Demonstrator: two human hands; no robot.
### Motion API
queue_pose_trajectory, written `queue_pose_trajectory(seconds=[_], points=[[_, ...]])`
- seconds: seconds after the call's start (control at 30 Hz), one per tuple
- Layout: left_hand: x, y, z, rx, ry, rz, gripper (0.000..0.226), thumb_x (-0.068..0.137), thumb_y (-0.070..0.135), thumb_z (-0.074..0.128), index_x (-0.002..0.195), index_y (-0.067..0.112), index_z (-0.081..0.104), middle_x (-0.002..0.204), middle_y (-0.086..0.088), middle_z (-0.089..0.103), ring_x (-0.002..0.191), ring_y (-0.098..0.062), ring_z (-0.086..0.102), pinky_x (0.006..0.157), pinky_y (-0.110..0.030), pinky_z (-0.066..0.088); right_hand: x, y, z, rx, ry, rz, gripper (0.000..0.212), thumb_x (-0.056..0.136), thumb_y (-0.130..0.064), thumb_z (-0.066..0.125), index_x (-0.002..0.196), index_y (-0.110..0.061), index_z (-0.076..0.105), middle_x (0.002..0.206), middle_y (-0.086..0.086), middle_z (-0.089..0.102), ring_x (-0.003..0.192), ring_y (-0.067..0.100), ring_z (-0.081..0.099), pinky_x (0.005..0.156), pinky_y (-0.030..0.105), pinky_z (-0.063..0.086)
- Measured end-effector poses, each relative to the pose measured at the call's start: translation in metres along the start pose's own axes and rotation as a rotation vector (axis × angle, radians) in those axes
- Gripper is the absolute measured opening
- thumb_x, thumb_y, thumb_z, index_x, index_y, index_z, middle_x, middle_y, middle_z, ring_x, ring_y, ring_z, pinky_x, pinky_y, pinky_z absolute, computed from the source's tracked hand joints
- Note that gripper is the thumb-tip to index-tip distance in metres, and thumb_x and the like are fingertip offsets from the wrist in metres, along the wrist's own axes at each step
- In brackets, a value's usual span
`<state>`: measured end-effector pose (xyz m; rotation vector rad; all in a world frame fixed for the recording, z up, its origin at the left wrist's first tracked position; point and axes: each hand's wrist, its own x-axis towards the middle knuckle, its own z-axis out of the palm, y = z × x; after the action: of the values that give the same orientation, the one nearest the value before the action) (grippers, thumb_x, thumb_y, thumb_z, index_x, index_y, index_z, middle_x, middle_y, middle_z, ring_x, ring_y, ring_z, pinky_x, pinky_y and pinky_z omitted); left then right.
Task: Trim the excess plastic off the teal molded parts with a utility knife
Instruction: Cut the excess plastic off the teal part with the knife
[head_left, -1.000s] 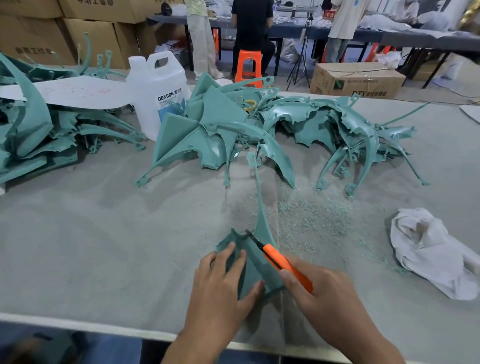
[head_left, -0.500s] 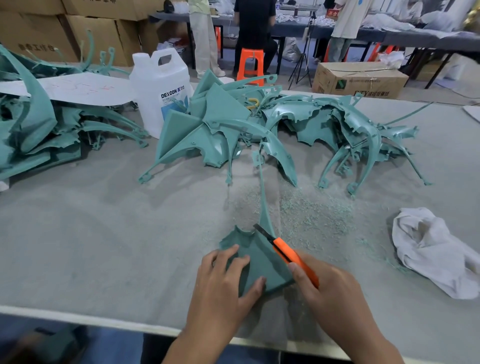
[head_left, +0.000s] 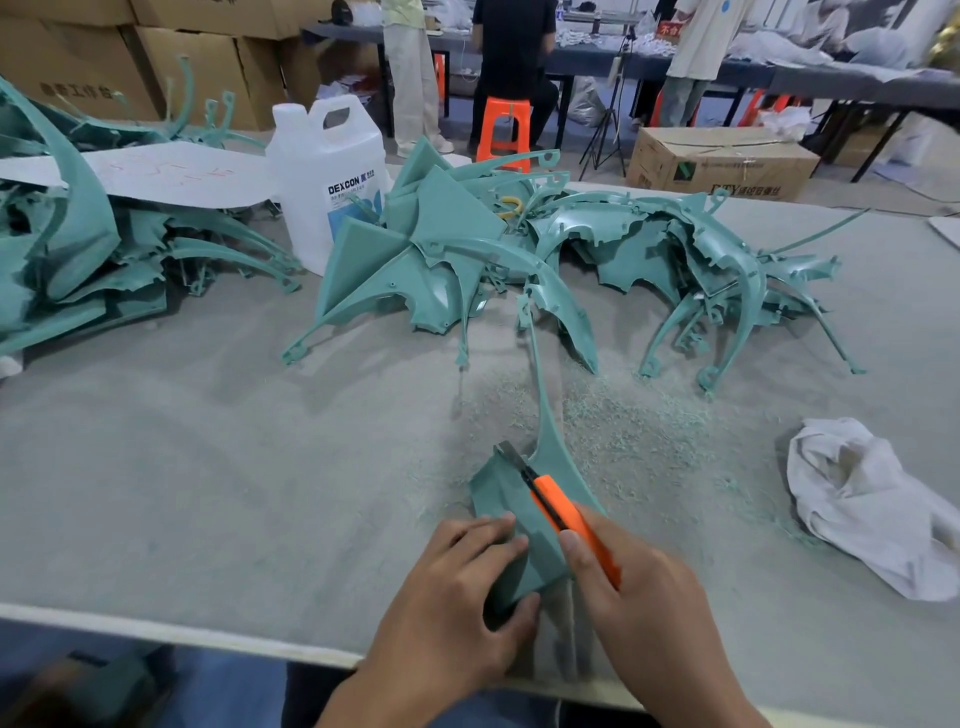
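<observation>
A teal molded part (head_left: 519, 512) with a long thin arm reaching away from me lies near the table's front edge. My left hand (head_left: 457, 597) grips its near end, fingers on top and thumb underneath. My right hand (head_left: 639, 587) grips an orange utility knife (head_left: 563, 512). The knife's blade rests against the part's far upper edge. A large heap of teal parts (head_left: 519, 260) sits across the middle of the table, and another pile (head_left: 78, 260) is at the far left.
Teal shavings (head_left: 623, 415) litter the grey table (head_left: 208, 467) behind the part. A white rag (head_left: 872, 504) lies at right. A white DEXCON jug (head_left: 327, 171) stands behind the heap. Cardboard boxes, an orange stool and people stand beyond the table.
The knife has slid away from me along the part's edge. My left hand's fingers have drawn back and curled tighter round the part's near end.
</observation>
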<state>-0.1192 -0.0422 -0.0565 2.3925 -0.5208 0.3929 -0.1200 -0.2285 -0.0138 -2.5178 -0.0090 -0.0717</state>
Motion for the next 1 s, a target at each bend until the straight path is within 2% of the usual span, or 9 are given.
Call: queue_pose_trajectory(seconds=[0.13,0.3,0.43,0.5,0.63,0.77,0.93,1.0], points=[[0.001,-0.002,0.003,0.012,-0.008,0.001,0.046,0.077,0.043,0.070,0.110,0.012,0.077,0.120,0.003,0.071,0.108,-0.016,0.061,0.103,-0.015,0.041,0.004,-0.004,0.005,-0.065,-0.078,0.009,0.044,0.099,-0.054,0.040,0.140,-0.067,0.034,0.108,-0.012,0.070,0.101,0.015,0.065,0.081,0.030,0.046],[0.001,-0.004,0.005,0.019,0.004,0.014,0.045,0.074,0.041,0.073,0.108,0.012,0.078,0.119,0.001,0.072,0.106,-0.017,0.061,0.103,-0.015,0.041,0.004,-0.003,0.013,-0.055,-0.021,0.042,0.040,0.099,-0.052,0.042,0.138,-0.058,0.044,0.104,-0.009,0.071,0.097,0.019,0.066,0.076,0.030,0.044],[0.000,-0.005,0.006,0.017,-0.003,0.008,0.046,0.068,0.036,0.082,0.107,0.011,0.078,0.117,-0.001,0.073,0.105,-0.018,0.061,0.103,-0.013,0.039,0.000,-0.003,0.016,-0.018,0.020,0.077,0.037,0.097,-0.051,0.046,0.134,-0.060,0.049,0.103,-0.007,0.074,0.098,0.021,0.067,0.070,0.028,0.038],[0.000,-0.004,0.005,0.017,-0.008,0.011,0.044,0.070,0.037,0.079,0.106,0.011,0.078,0.117,-0.001,0.073,0.103,-0.020,0.064,0.102,-0.014,0.040,0.000,-0.001,0.016,-0.019,0.030,0.092,0.038,0.097,-0.051,0.047,0.134,-0.060,0.049,0.103,-0.005,0.075,0.097,0.021,0.067,0.068,0.025,0.034],[0.001,-0.003,0.002,0.014,-0.028,0.001,0.045,0.075,0.043,0.067,0.106,0.013,0.078,0.117,0.000,0.073,0.103,-0.020,0.064,0.102,-0.016,0.041,-0.003,-0.003,0.017,0.015,0.045,0.105,0.038,0.098,-0.048,0.050,0.134,-0.060,0.050,0.107,-0.003,0.075,0.100,0.023,0.067,0.072,0.028,0.041],[0.000,-0.002,0.003,-0.012,-0.025,-0.009,0.043,0.074,0.041,0.069,0.105,0.012,0.078,0.117,0.000,0.073,0.103,-0.021,0.065,0.103,-0.017,0.042,-0.006,0.004,0.016,0.082,0.101,0.187,0.037,0.096,-0.045,0.054,0.133,-0.046,0.060,0.106,0.010,0.075,0.104,0.034,0.067,0.076,0.033,0.046],[0.001,-0.003,0.001,0.012,-0.042,0.014,0.042,0.076,0.042,0.068,0.105,0.012,0.078,0.116,-0.001,0.073,0.104,-0.021,0.064,0.104,-0.017,0.039,-0.006,-0.005,0.015,0.031,0.075,0.116,0.033,0.096,-0.050,0.052,0.128,-0.050,0.059,0.099,0.001,0.076,0.096,0.028,0.068,0.068,0.027,0.037],[0.001,-0.003,0.001,0.017,-0.046,0.013,0.043,0.076,0.042,0.067,0.106,0.013,0.078,0.116,-0.001,0.073,0.105,-0.020,0.063,0.104,-0.017,0.040,-0.003,-0.006,0.015,-0.008,0.043,0.120,0.033,0.097,-0.052,0.048,0.128,-0.053,0.058,0.098,-0.001,0.075,0.095,0.025,0.068,0.068,0.029,0.038]])
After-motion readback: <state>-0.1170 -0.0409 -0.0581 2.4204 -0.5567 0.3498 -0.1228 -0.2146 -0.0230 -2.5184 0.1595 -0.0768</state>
